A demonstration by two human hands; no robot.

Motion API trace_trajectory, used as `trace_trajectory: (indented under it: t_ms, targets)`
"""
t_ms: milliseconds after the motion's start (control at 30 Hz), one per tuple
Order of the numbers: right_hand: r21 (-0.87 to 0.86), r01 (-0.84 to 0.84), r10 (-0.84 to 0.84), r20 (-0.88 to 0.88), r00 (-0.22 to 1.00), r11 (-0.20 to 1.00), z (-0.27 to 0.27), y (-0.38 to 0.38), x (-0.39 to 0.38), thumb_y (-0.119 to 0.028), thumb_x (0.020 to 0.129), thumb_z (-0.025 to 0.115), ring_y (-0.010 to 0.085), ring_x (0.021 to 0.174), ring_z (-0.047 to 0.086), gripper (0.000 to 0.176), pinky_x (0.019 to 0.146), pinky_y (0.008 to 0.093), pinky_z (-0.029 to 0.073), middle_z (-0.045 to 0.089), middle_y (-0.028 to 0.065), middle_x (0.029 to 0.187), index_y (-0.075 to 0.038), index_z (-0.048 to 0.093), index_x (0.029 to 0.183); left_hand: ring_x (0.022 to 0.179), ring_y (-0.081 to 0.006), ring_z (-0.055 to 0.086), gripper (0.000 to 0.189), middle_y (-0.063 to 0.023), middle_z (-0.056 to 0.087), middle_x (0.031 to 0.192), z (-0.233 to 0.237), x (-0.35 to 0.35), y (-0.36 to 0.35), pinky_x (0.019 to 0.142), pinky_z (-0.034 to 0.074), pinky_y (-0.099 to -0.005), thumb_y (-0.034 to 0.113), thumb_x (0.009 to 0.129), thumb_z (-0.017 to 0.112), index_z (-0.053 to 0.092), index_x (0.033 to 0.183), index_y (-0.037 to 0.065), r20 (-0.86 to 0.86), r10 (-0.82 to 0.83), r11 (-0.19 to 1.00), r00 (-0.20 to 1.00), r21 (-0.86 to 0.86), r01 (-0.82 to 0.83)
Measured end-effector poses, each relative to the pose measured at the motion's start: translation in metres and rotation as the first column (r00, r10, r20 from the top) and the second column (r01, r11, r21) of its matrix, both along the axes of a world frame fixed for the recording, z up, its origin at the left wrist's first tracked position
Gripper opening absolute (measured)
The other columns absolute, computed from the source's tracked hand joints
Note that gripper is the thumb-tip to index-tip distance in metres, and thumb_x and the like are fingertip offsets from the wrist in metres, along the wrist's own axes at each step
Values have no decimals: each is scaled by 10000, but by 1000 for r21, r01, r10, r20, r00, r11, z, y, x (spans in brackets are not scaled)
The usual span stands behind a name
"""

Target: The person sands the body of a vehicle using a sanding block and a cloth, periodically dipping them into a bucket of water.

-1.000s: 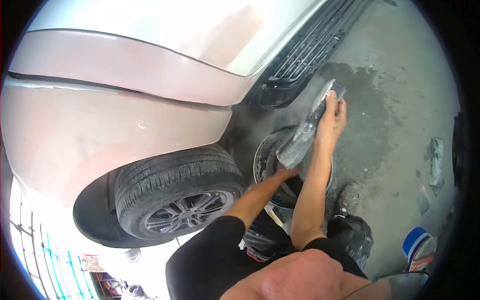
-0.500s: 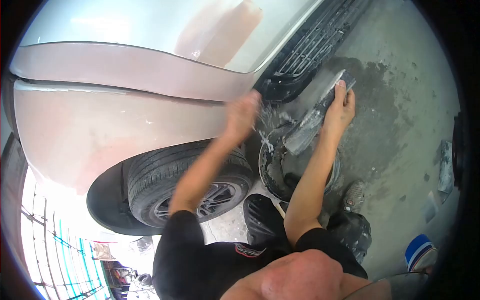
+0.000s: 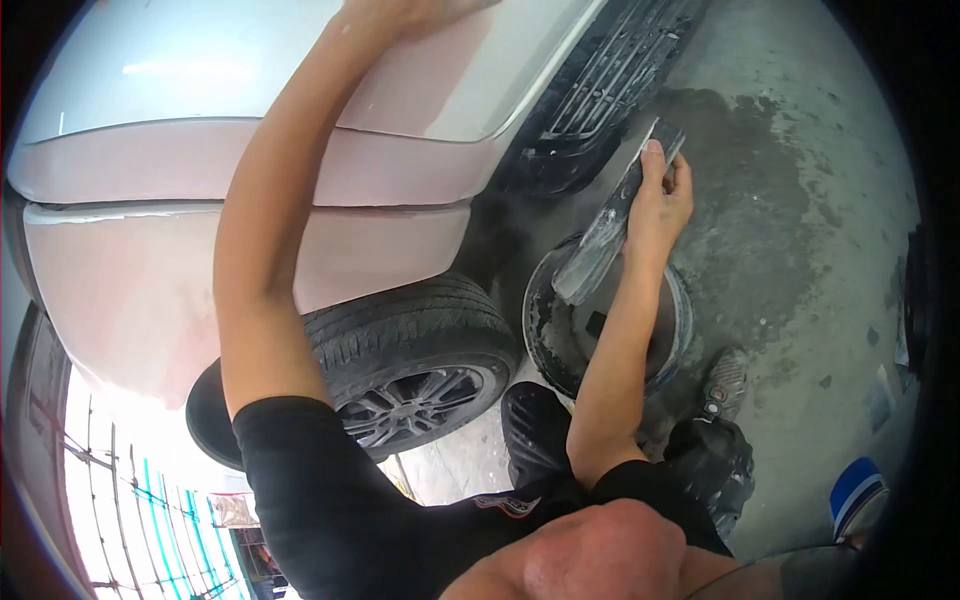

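Note:
At the top edge my left hand (image 3: 408,14) lies stretched out on the vehicle's white and pinkish body panel (image 3: 400,85), its fingers partly cut off by the frame. My right hand (image 3: 662,205) grips a long sanding block (image 3: 608,235) by its upper end, thumb on top. Grey, wet-looking residue coats the block, which tilts over a round dark basin (image 3: 530,325). A small black piece (image 3: 597,323) lies inside the basin.
A tyre and wheel (image 3: 430,345) stand left of the basin, below the fender (image 3: 130,270). The black lower grille (image 3: 610,75) runs along the bumper. Wet concrete (image 3: 755,190) spreads to the right. A blue-and-white striped object (image 3: 858,495) sits lower right.
My left hand, blurred and with water drops around it near the basin before, has moved up and left onto the panel. The block in my right hand has shifted slightly left and up.

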State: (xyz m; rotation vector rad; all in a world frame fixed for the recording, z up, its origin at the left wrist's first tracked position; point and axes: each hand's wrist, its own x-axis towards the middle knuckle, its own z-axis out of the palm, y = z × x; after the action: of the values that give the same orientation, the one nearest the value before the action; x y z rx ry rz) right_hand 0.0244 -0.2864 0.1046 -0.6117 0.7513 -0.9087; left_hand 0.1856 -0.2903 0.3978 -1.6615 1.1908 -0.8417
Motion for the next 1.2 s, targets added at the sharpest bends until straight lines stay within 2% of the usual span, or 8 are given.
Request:
trace_trajectory:
  t_ms: [167, 433, 533, 733, 833, 967, 1067, 1200]
  targets:
    - [45, 19, -18, -17, 1000, 999, -2, 2, 4, -329, 951, 729, 135, 855, 591, 451, 791, 292, 477, 678, 86, 953, 32, 670, 1216, 1583, -302, 92, 945, -190, 177, 1690, -11, 9, -17, 1292, 56, -509, 647, 979, 464, 215, 1602, -19, -3, -56, 998, 998, 12, 56]
    - [18, -9, 8, 37, 999, 1000, 2, 13, 5, -337, 947, 729, 137, 874, 577, 485, 796, 303, 476, 690, 100, 984, 52, 662, 1229, 1583, -300, 88, 934, -172, 146, 1700, -10, -49, 98, 1289, 57, -529, 671, 994, 407, 208, 1607, -5, -25, 101, 993, 995, 69, -99]
    - [18, -16, 16, 19, 1000, 1000, -5, 18, 10, -329, 945, 733, 135, 873, 578, 484, 793, 303, 476, 691, 99, 983, 54, 659, 1231, 1566, -300, 196, 907, -90, 230, 1696, -14, -49, 142, 1236, 187, -575, 594, 943, 576, 252, 1623, 89, -188, -163, 986, 969, -51, 156]
    - [26, -64, 64, 0, 998, 998, -9, 21, 8, -337, 938, 739, 151, 886, 615, 500, 805, 293, 478, 673, 103, 990, 55, 650, 1235, 1583, -262, 141, 1003, -87, 180, 1711, -11, -80, 207, 1260, 102, -569, 659, 891, 570, 209, 1636, 92, -153, 118, 993, 981, 7, -118]
    - [18, -75, 76, -64, 995, 997, -10, 14, 6, -334, 936, 744, 149, 868, 610, 498, 789, 291, 482, 665, 84, 961, 57, 652, 1232, 1587, -249, 125, 1013, -74, 179, 1712, 2, -91, 223, 1269, 52, -559, 700, 887, 534, 200, 1642, 114, -190, 160, 986, 969, 77, -148]
    - [-36, -38, 34, -115, 993, 999, -27, 9, 12, -334, 932, 751, 144, 847, 603, 506, 776, 292, 483, 667, 74, 938, 61, 650, 1231, 1584, -233, 137, 953, -42, 180, 1714, 28, -73, 182, 1272, 46, -552, 691, 915, 495, 198, 1648, 159, -147, 95, 981, 985, 182, -67]
    - [1, -14, 14, -65, 998, 1000, -27, 3, 10, -330, 929, 759, 139, 830, 596, 506, 769, 294, 483, 671, 78, 950, 62, 651, 1229, 1585, -283, 78, 953, -152, 128, 1707, 24, -32, 119, 1289, 42, -529, 712, 988, 355, 198, 1612, 9, -56, -13, 970, 998, 240, 26]
    - [57, -1, 4, -53, 999, 998, -13, -4, 4, -315, 931, 757, 134, 842, 601, 490, 781, 287, 486, 678, 84, 965, 62, 654, 1227, 1587, -263, 61, 975, -142, 115, 1710, 10, 12, 24, 1291, 23, -522, 739, 977, 334, 187, 1616, 17, -38, -104, 981, 994, 159, 109]
